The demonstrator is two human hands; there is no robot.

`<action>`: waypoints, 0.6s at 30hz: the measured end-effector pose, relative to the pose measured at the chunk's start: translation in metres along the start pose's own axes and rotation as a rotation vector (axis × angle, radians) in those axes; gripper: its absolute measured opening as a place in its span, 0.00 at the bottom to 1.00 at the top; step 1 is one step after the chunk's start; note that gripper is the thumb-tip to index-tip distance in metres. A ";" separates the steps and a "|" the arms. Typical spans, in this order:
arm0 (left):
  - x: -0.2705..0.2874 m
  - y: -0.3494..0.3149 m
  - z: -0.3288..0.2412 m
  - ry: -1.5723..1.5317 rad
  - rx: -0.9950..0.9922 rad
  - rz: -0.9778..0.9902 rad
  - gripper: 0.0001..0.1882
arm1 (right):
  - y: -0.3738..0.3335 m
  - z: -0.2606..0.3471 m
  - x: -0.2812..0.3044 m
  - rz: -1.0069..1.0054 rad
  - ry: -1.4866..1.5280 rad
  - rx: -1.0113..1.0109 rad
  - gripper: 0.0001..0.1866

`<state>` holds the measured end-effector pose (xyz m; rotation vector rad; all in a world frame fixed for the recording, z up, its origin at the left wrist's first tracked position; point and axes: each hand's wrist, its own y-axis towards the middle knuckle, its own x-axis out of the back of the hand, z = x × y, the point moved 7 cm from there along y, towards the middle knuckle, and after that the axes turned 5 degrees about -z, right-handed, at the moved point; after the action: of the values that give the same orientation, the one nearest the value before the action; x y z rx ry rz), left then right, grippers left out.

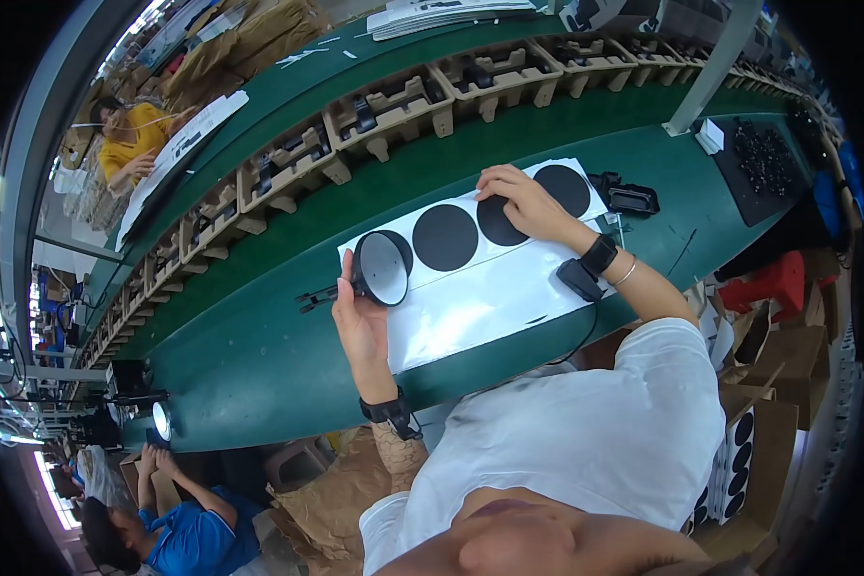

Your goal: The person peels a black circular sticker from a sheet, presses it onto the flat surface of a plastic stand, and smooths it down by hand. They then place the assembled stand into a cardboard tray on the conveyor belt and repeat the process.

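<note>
My left hand (365,331) holds a round black lamp-like part (385,271) with a pale disc face and black prongs on its left side. The part is tilted over the left end of a white sheet (470,312). Along the sheet's far edge runs a row of black round stickers (444,237). My right hand (533,206) lies over one black round sticker (499,228), fingers bent and fingertips pressed at its upper left edge. Whether that edge is lifted I cannot tell. Another sticker (562,190) shows to the right of this hand.
Brown moulded trays (389,108) with black parts stand in a row beyond the green bench (259,355). A black part (634,198) lies right of the sheet; a dark mat (763,168) bears small black pieces. A metal post (715,72) rises at right. Co-workers sit at left.
</note>
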<state>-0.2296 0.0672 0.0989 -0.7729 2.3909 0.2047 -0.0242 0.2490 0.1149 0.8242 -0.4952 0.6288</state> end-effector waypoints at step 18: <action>0.023 -0.003 0.000 -0.115 0.028 -0.106 0.29 | 0.004 0.016 0.000 0.006 -0.033 -0.016 0.15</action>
<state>-0.2428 0.0542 0.0852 -0.8491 2.2336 0.1673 -0.0294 0.2384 0.1267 0.8196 -0.5326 0.6173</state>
